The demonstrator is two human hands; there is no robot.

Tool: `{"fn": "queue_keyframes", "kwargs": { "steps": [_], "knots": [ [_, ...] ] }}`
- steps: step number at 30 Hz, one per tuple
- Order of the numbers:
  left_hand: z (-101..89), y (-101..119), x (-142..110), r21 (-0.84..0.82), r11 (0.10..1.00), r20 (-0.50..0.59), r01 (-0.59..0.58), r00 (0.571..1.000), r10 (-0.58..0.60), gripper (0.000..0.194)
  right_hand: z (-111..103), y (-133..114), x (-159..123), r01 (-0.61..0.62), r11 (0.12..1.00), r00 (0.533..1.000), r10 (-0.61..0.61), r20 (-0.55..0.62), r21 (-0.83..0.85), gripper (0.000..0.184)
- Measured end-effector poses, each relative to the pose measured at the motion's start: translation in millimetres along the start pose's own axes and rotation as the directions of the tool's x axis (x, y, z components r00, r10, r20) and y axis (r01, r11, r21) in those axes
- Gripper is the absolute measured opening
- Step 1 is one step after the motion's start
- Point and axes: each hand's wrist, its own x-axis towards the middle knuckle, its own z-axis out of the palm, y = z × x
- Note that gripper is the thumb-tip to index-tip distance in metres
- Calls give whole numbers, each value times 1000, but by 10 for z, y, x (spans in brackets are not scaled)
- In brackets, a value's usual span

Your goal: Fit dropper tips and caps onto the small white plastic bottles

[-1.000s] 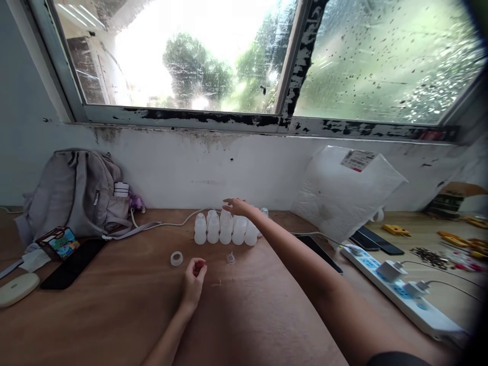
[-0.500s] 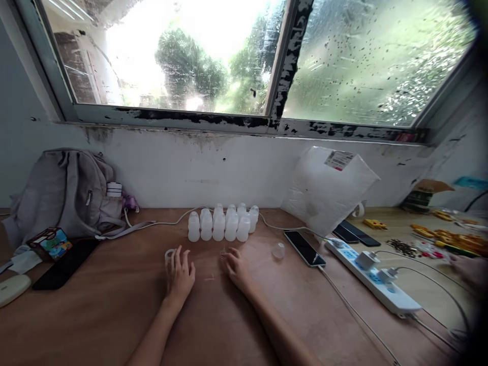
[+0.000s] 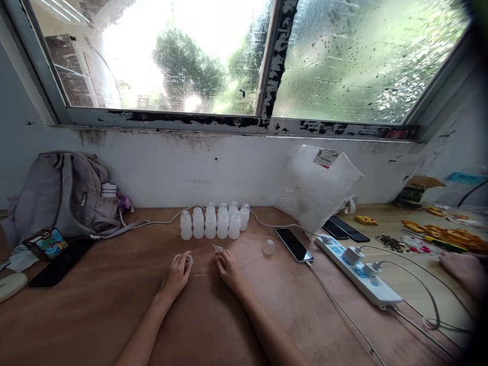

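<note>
Both my hands rest on the brown table (image 3: 114,315) in front of me. My left hand (image 3: 176,275) has its fingers curled round a small white ring-shaped cap (image 3: 188,261). My right hand (image 3: 227,267) lies beside it with fingers bent, its fingertips just behind a small clear piece (image 3: 217,248); whether it grips it I cannot make out. Behind my hands stands a cluster of several small white plastic bottles (image 3: 213,223). A single clear cap-like piece (image 3: 268,247) lies to the right of them.
A grey backpack (image 3: 61,195) leans on the wall at left, with a black phone (image 3: 57,264) and a small box (image 3: 48,243) near it. A white plastic bag (image 3: 318,185), phones (image 3: 294,244) and a power strip (image 3: 358,272) lie right. Another person's hand (image 3: 461,269) shows at far right.
My right hand came back from the bottles to the table beside my left. My left hand closed round the white ring cap. A clear piece now lies right of the bottles.
</note>
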Motion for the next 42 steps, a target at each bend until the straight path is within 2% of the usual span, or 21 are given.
{"fn": "queue_keyframes", "kwargs": {
  "steps": [2, 4, 9, 13, 18, 22, 25, 30, 36, 40, 42],
  "knots": [
    [44, 108, -10, -230, 968, 16, 100, 995, -99, 27, -39, -44, -33, -7, 1000, 1000, 8, -18, 29, 16],
    [122, 210, -15, -352, 922, 4, 163, 985, -173, 26, -79, -97, -79, -19, 998, 999, 21, -25, 55, 16],
    [460, 380, -5, -508, 830, -51, 230, 954, -296, 35, -132, -182, -183, -31, 996, 999, 32, -12, 87, 14],
    [691, 459, -16, -581, 778, -48, 238, 945, -325, 36, -133, -206, -199, -8, 999, 1000, 8, 8, 48, 11],
    [712, 491, -68, -598, 763, -22, 246, 946, -322, 35, -155, -260, -182, 34, 999, 998, -34, 50, -8, 10],
    [654, 495, -92, -584, 770, 27, 257, 954, -298, 34, -190, -313, -173, 40, 999, 996, -41, 74, 18, 10],
    [641, 516, -91, -569, 780, 21, 258, 954, -301, 31, -200, -331, -175, 37, 997, 995, -43, 87, 68, 13],
    [650, 548, -88, -552, 798, 41, 241, 964, -263, 27, -147, -272, -186, 8, 982, 999, -15, 36, 191, 22],
    [686, 503, -96, -501, 837, 38, 221, 972, -234, 23, -96, -193, -184, -16, 981, 999, 10, 35, 194, 22],
    [679, 502, -90, -476, 853, 18, 215, 972, -235, 23, -118, -193, -157, -86, 984, 995, 91, -29, 154, 15],
    [664, 517, -84, -460, 864, 2, 206, 973, -231, 23, -140, -188, -138, -154, 972, 986, 162, -30, 179, 19]
  ]
}}
